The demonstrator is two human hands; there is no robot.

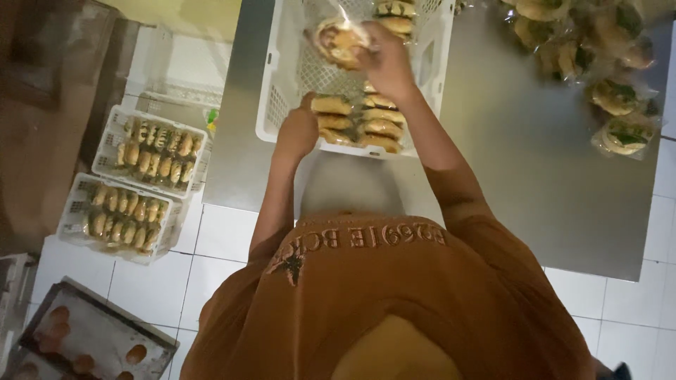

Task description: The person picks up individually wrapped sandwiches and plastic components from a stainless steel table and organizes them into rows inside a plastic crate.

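Wrapped bun [339, 41], glossy, pinched in my right hand [386, 62] over the white slatted crate [278, 105]; left hand [299, 130] presses stacked buns [359, 123] at its near edge.

Three white crates [282, 105] show: one on the steel table [507, 183], two on the floor at left. One dark baking tray [105, 331] lies near left. Wrapped buns [623, 134] piled far right number perhaps eight, too blurred to count surely
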